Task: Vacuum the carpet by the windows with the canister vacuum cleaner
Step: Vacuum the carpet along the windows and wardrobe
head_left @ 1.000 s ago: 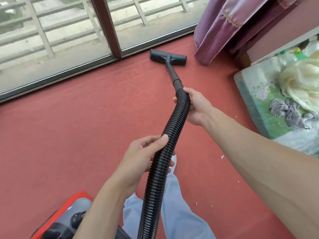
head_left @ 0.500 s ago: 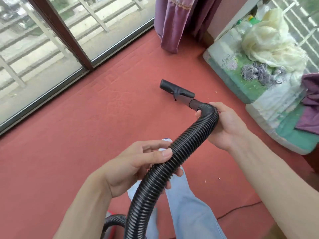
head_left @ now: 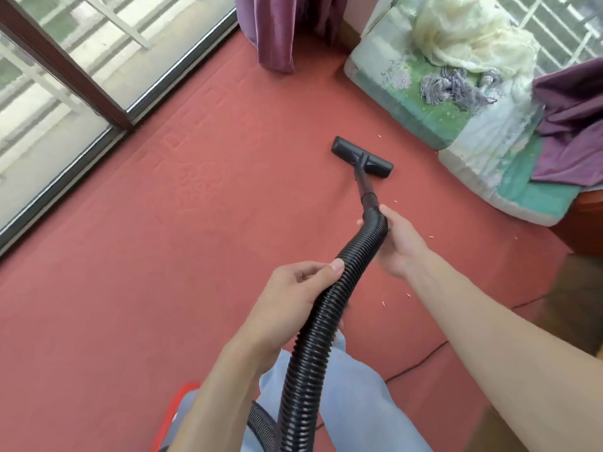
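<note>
Both hands grip the hose (head_left: pixel 313 347), floor head (head_left: pixel 362 157) down on the carpet (head_left: pixel 163 256).
Left hand (head_left: pixel 293 295) curls round the ribbed middle; right hand (head_left: pixel 399 243) clasps it just behind the wand (head_left: pixel 363 181). The head sits well off the windows (head_left: pixel 98 44), near the folded mattress (head_left: pixel 424 102); pale specks (head_left: pixel 395 201) around it suggest plenty left. What seems the red canister (head_left: pixel 173 415) waits by the legs; curtain hem (head_left: pixel 277 60) and cord (head_left: pixel 421 360) could snag.

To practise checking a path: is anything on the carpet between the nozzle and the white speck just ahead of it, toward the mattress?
Nothing visible. Only bare carpet separates the nozzle from that speck. The mattress lies beyond the speck, not between. The left hand and right hand hold the hose.
</note>
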Motion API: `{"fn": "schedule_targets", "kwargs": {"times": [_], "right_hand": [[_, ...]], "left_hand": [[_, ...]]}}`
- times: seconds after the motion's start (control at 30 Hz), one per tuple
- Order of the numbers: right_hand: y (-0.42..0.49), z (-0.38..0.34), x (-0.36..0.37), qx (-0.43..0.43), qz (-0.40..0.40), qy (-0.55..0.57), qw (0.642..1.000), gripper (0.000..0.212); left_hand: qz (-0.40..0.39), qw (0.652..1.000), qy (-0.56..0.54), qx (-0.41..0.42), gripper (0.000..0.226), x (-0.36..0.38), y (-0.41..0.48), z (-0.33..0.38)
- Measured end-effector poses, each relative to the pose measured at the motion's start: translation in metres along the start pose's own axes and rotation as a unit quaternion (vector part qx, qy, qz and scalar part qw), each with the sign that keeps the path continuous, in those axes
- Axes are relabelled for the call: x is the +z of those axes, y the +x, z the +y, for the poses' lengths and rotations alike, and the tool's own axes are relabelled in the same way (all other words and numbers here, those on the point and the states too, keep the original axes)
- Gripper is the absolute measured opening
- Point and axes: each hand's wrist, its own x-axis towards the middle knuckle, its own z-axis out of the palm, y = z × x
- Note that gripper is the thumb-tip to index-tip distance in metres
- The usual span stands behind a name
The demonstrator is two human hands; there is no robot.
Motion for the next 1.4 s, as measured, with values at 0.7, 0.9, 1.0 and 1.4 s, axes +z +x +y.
{"fn": "schedule_targets", "kwargs": {"times": [0.7, 0.9, 1.0, 1.4], "right_hand": [[0.015, -0.051, 0.009, -0.020, -0.004, 0.115, 0.993, 0.022], [0.064, -0.073, 0.002, -0.014, -0.034, -0.025, 0.999, 0.025], [0.074, -0.083, -0.006, -0.018, -0.022, -0.039, 0.999, 0.026], [0.033, -0.090, -0.051, 0.053, -0.087, 0.021, 0.995, 0.028]], "left_hand": [[-0.014, 1.000, 0.016, 0.015, 0.041, 0.000, 0.035, 0.033], [0.074, 0.996, -0.050, -0.006, 0.041, 0.033, 0.071, 0.020], [0.076, 0.995, -0.065, -0.017, 0.041, 0.046, 0.085, 0.019], [-0.089, 0.995, 0.024, -0.048, 0.036, 0.037, 0.064, 0.042]]}}
